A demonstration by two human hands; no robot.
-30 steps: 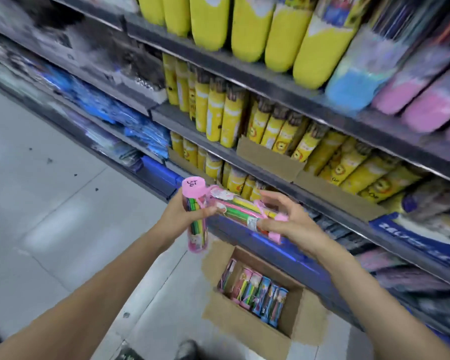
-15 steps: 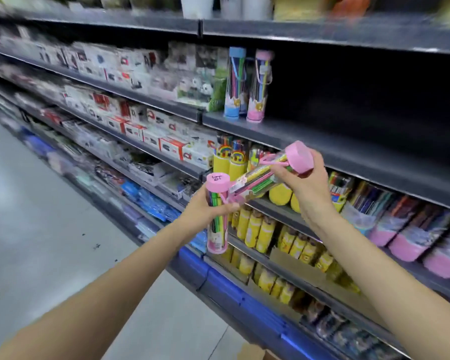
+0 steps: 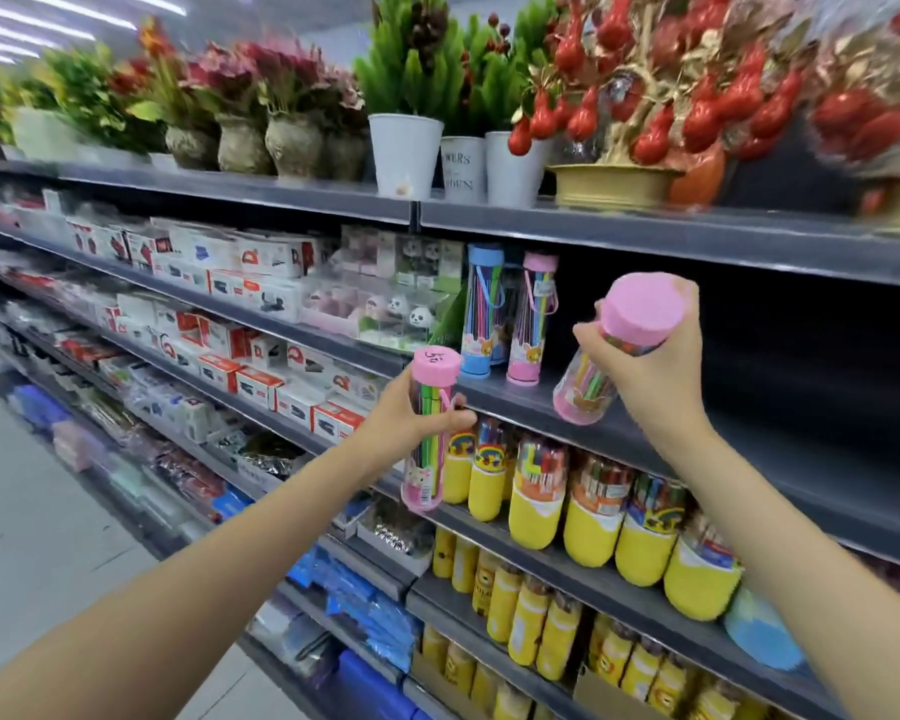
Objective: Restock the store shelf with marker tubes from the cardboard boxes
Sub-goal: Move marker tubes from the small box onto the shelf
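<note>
Nearest, at 9 o'clock of centre, left hand [image 3: 411,413] wraps upright pink-capped marker tube [image 3: 430,428], fingers closed round its middle. At 2 o'clock, right hand [image 3: 650,366] grips second tube [image 3: 614,350] tilted, base touching shelf [image 3: 749,454]. Farther, 12 o'clock, blue tube [image 3: 481,309] and pink tube [image 3: 533,317] stand on it.

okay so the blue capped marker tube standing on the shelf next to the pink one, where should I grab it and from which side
Grip the blue-capped tube around its clear middle, coming from the front, aisle side. It stands upright near the shelf edge, with the pink-capped tube close on its right and boxed goods on its left, so only the front is open. Both hands, left and right, already hold tubes, so free one first.
</note>
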